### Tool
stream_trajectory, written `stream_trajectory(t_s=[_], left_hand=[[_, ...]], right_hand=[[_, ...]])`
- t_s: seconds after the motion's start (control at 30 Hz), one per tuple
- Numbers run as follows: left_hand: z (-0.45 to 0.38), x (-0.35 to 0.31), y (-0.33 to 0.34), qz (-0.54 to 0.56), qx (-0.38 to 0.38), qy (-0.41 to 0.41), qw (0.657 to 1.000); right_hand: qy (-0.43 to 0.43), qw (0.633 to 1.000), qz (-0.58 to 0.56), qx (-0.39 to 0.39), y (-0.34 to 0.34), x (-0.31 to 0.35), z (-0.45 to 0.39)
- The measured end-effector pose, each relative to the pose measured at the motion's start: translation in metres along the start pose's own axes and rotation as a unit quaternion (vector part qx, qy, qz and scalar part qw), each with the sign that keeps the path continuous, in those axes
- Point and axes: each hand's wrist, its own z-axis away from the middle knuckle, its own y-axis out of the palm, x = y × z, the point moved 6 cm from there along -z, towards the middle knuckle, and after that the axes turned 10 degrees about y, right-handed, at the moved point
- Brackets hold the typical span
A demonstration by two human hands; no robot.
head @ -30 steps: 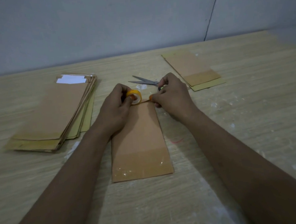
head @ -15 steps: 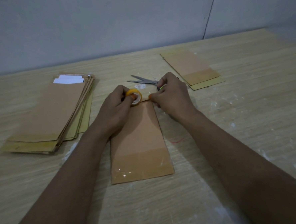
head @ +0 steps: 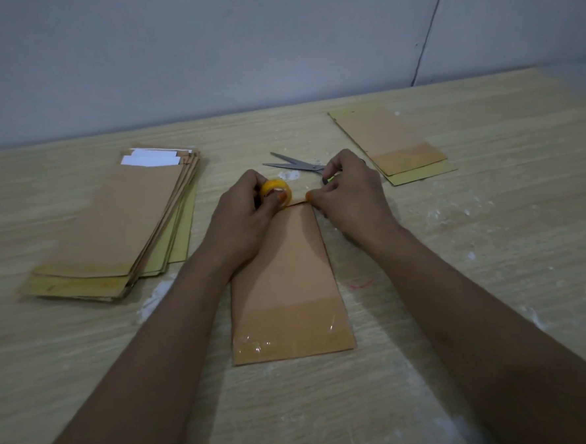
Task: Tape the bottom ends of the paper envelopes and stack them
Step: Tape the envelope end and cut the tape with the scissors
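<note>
Free room vs. blockers on the table (head: 492, 244)

We've got open tabletop near side & far right. Far left is taken by the envelope stack (head: 114, 232); the taped pair (head: 396, 146) sits back right. Scissors (head: 293, 165) lie just behind both hands, blades pointing left, blocking a straight reach fwd. Centre envelope (head: 289, 290) fills the gap btwn our forearms.

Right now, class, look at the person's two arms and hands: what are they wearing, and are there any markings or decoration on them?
Both forearms are bare as far as the picture shows: no sleeves, gloves, watch, bracelets or rings are visible. The left hand and right hand each show orange-painted nails on the fingers. The light is dim, so finer marks cannot be told.
</note>
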Motion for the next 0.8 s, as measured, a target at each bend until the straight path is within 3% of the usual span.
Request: stream_trajectory(t_s=[0.53,0.8], left_hand=[[0.000,0.005,0.002,0.016,0.004,0.019,1.000],[-0.002,0.009,0.002,0.019,-0.010,0.020,1.000]], right_hand=[[-0.109,0.988,0.104,-0.018,0.006,0.009,0.010],[-0.103,0.987,0.117,-0.021,0.004,0.010,0.010]])
